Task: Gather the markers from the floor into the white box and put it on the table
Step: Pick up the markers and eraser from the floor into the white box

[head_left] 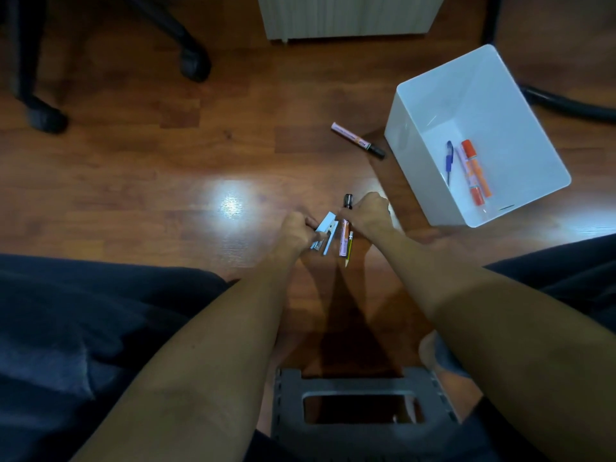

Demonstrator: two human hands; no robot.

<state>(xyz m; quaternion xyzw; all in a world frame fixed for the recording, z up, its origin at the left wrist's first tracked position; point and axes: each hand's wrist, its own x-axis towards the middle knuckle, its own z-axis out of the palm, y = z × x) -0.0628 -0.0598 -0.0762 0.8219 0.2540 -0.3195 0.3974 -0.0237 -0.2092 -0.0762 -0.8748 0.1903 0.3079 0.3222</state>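
The white box point(430, 105) stands on the wooden floor at the right; inside lie orange markers point(475, 171) and a blue pen point(449, 160). A pink marker with a black cap point(356, 140) lies on the floor just left of the box. At the centre, my right hand point(368, 215) is shut on a pink marker with a black cap point(345, 235), a yellow pencil point(349, 248) beside it. My left hand point(295, 233) grips a light blue stapler point(325, 233) next to that marker.
Black office-chair legs with casters point(195, 61) stand at the far left. A white cabinet point(346, 15) is at the far centre, a black hose point(573, 105) behind the box. A grey folding step stool point(360, 405) sits under me between my dark-clothed knees.
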